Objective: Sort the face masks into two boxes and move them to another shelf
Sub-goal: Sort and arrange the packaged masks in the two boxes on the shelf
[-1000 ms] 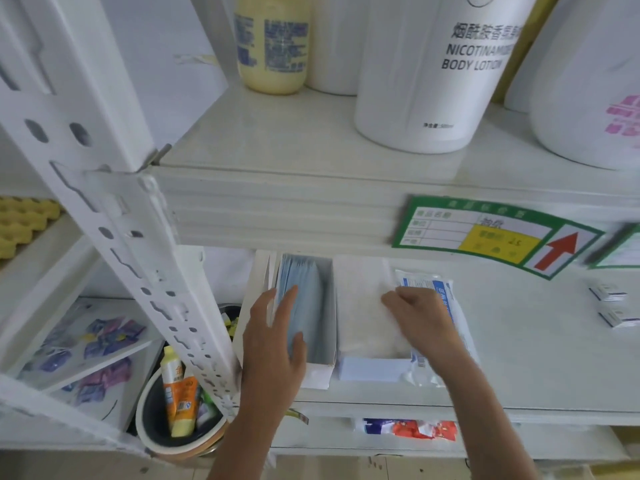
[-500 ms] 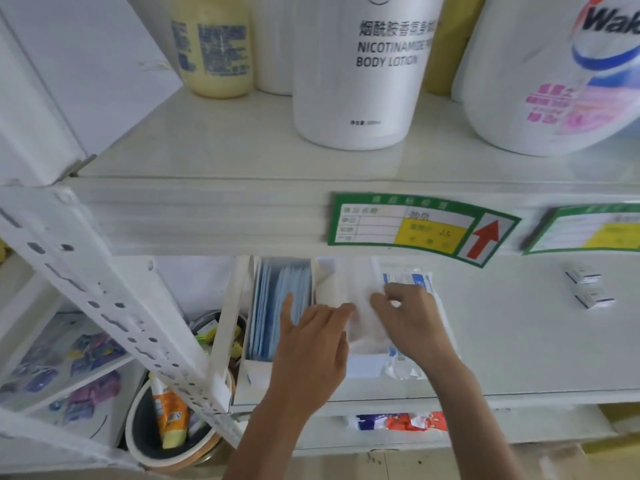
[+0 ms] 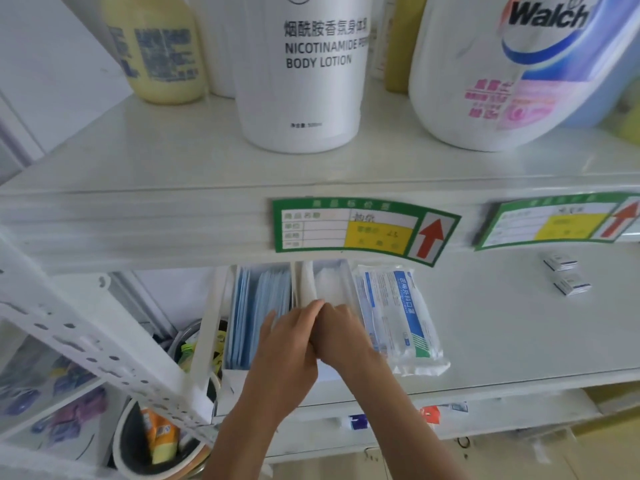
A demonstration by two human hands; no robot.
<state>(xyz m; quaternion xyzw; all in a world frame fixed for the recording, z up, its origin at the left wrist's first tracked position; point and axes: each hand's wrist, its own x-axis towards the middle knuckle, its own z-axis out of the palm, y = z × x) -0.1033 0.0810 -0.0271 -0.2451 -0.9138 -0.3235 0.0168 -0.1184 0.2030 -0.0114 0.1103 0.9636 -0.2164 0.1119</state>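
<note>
On the middle shelf (image 3: 519,323) two open white boxes stand side by side. The left box (image 3: 230,370) holds blue face masks (image 3: 258,306) packed upright on edge. The right box (image 3: 304,282), touching it, holds white face masks (image 3: 329,284), also on edge. The left hand (image 3: 287,344) and right hand (image 3: 341,336) meet knuckle to knuckle over the front of the right box, fingers curled down into it; whether they pinch a mask cannot be told. Just right of that box a sealed mask packet (image 3: 401,313) lies flat on the shelf. Farther right sit two small cartons (image 3: 566,275). Above, the upper shelf carries a body lotion bottle (image 3: 304,74) and a Walch jug (image 3: 502,71).
</note>
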